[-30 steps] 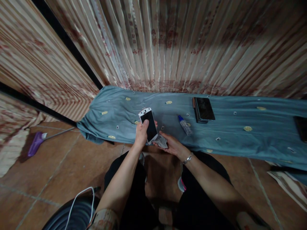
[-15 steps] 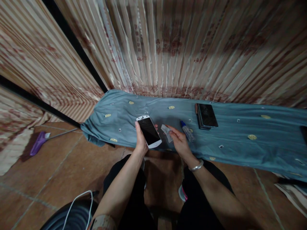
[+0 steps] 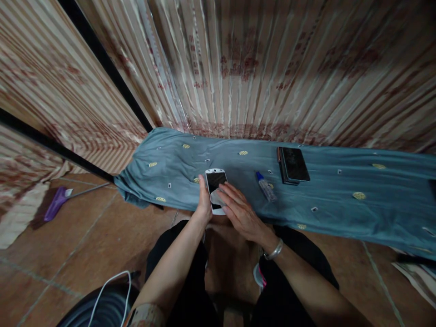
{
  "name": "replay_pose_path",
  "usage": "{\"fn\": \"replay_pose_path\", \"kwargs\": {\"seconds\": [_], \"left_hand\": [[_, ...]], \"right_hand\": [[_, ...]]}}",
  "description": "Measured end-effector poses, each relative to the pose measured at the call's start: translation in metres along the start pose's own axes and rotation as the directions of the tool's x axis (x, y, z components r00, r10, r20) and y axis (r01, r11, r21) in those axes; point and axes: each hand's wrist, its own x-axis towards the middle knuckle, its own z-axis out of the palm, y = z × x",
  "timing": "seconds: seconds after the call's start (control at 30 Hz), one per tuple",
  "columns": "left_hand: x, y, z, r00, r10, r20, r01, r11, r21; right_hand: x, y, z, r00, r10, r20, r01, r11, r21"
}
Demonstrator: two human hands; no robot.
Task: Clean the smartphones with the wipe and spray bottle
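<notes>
A white smartphone (image 3: pixel 214 179) with a dark screen is held upright-facing over the cloth by my left hand (image 3: pixel 203 202), whose thumb lies along its left edge. My right hand (image 3: pixel 240 211) presses a small pale wipe (image 3: pixel 216 198) against the screen with its fingertips, covering the phone's right side. To the right of my right hand, a clear bottle with a blue cap (image 3: pixel 266 187) lies on its side on the cloth.
The narrow bench wears a blue-grey cloth (image 3: pixel 334 204). A stack of dark phones (image 3: pixel 293 164) rests on it farther right. Behind hangs a striped curtain (image 3: pixel 218 68); black poles (image 3: pixel 112 68) stand left. A purple brush (image 3: pixel 56 203) and a white cable (image 3: pixel 111 277) lie low at left.
My right hand has moved left with the wipe, from beside the phone onto its screen. The phone has shifted slightly right and turned straighter in my left hand.
</notes>
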Motion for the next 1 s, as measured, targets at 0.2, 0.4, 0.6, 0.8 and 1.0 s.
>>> {"fn": "replay_pose_path", "kwargs": {"seconds": [0.2, 0.4, 0.6, 0.8, 1.0], "left_hand": [[-0.002, -0.001, 0.004, 0.997, -0.071, 0.032, 0.071, 0.997, -0.012], [-0.009, -0.013, 0.008, 0.996, -0.090, 0.013, 0.091, 0.994, -0.067], [-0.012, -0.029, 0.014, 1.000, -0.019, 0.001, 0.019, 0.970, -0.244], [-0.011, -0.039, 0.017, 0.995, 0.092, 0.026, -0.084, 0.974, -0.212], [-0.009, -0.039, 0.017, 0.993, 0.111, 0.035, -0.103, 0.978, -0.179]], "right_hand": [[-0.008, 0.007, 0.003, 0.996, -0.088, 0.016, 0.088, 0.996, 0.000], [-0.004, 0.009, 0.007, 0.995, -0.097, 0.031, 0.100, 0.987, -0.126], [0.003, 0.022, 0.010, 0.995, -0.095, -0.043, 0.080, 0.961, -0.266], [0.009, 0.031, 0.011, 0.991, -0.078, -0.105, 0.042, 0.949, -0.311], [0.012, 0.034, 0.009, 0.990, -0.045, -0.133, 0.003, 0.955, -0.298]]}}
